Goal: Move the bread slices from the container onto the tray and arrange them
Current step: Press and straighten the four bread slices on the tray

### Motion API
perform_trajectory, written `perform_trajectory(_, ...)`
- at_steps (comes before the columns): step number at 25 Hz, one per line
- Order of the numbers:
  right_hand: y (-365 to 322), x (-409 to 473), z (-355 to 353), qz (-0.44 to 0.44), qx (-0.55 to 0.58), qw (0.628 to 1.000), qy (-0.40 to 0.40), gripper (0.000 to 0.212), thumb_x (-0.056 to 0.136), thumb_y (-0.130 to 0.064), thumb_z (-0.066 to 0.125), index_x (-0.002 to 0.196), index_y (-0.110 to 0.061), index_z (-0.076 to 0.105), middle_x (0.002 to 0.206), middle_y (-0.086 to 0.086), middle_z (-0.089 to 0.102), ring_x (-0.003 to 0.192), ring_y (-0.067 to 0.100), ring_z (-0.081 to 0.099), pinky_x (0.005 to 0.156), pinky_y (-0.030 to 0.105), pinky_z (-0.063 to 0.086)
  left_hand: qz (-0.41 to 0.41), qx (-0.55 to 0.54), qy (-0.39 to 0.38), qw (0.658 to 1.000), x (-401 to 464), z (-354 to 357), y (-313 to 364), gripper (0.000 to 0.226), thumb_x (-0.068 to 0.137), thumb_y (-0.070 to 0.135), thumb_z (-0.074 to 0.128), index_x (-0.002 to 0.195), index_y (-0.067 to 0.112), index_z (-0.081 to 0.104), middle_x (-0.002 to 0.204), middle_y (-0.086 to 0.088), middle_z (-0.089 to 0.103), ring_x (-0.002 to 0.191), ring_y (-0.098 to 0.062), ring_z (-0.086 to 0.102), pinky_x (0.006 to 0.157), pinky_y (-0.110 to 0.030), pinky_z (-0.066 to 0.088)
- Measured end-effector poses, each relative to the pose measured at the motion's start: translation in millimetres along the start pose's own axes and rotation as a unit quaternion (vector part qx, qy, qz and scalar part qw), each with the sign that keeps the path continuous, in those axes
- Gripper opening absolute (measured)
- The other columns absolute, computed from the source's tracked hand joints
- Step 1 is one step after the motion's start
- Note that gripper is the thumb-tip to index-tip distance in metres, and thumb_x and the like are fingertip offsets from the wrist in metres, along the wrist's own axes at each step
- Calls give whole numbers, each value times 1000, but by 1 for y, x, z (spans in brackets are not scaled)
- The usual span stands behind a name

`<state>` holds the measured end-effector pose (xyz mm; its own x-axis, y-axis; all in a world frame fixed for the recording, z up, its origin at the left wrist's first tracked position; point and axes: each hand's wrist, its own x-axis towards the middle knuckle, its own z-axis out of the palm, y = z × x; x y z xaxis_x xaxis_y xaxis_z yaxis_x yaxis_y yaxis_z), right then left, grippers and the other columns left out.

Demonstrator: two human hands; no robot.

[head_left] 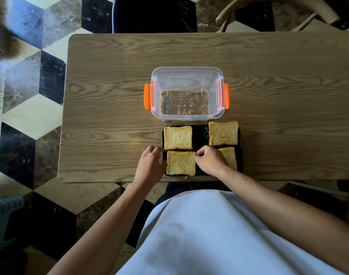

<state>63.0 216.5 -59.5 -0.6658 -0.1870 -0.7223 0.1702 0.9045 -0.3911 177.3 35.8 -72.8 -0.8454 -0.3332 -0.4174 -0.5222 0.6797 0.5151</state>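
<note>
Several toasted bread slices lie on a dark tray point(200, 133) at the table's near edge: one at the far left point(178, 137), one at the far right point(223, 133), one at the near left point(181, 163), and one at the near right point(230, 156) partly hidden by my right hand. My left hand point(150, 163) touches the left edge of the near-left slice. Curled fingers of my right hand point(210, 160) pinch that slice's right edge. The clear container point(186, 93) with orange clips stands behind the tray and holds only crumbs.
The wooden table point(110, 96) carries scattered crumbs near the tray. A dark chair point(153, 14) stands at the far side and a wooden chair point(279, 10) at the far right. The floor is patterned tile.
</note>
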Motion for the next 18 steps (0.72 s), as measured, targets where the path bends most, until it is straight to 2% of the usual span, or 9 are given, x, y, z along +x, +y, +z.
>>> perform_trajectory(3, 7, -5, 11, 5, 7, 1000, -16, 28, 81, -34, 63, 105, -19, 65, 105, 3, 71, 96, 23, 64, 76, 29, 49, -15, -5, -32, 999, -10, 2, -7, 47, 86, 20, 75, 131, 12, 64, 109, -10, 62, 93, -27, 62, 79, -32, 49)
perform_trajectory(8, 8, -11, 20, 12, 58, 998, -14, 46, 81, -29, 65, 123, -14, 55, 100, 2, 69, 96, 22, 63, 75, 25, 43, 27, 13, -48, 998, -18, 10, -3, 52, 91, 18, 69, 142, 16, 58, 107, -11, 61, 93, -29, 62, 79, -35, 51)
perform_trajectory(11, 6, -12, 21, 13, 79, 996, -24, 48, 83, -30, 64, 127, -15, 52, 93, -2, 63, 93, 21, 63, 75, 27, 45, 29, 26, -50, 998, -17, 13, 4, 52, 92, 14, 65, 143, 18, 56, 106, -11, 59, 91, -30, 62, 75, -30, 47)
perform_trajectory(14, 3, -8, 17, 18, 105, 994, -40, 46, 82, -31, 63, 125, -17, 55, 91, -6, 63, 89, 21, 66, 76, 32, 52, 12, 41, -52, 998, -16, 15, 8, 52, 91, 7, 60, 141, 18, 56, 106, -13, 57, 92, -33, 62, 76, -37, 54)
perform_trajectory(16, -1, -4, 12, 24, 125, 991, -45, 42, 81, -30, 62, 118, -12, 61, 98, 6, 69, 89, 29, 67, 85, 42, 56, 4, 55, -52, 997, -15, 16, 11, 55, 88, 3, 59, 141, 17, 55, 107, -15, 58, 92, -36, 62, 76, -43, 56)
perform_trajectory(18, -4, 0, 8, 15, 133, 990, -39, 44, 79, -27, 59, 108, 7, 62, 108, 30, 65, 91, 43, 64, 91, 55, 51, 0, 62, -50, 997, -15, 18, 13, 56, 87, 2, 59, 141, 17, 55, 107, -15, 58, 93, -37, 62, 77, -45, 56)
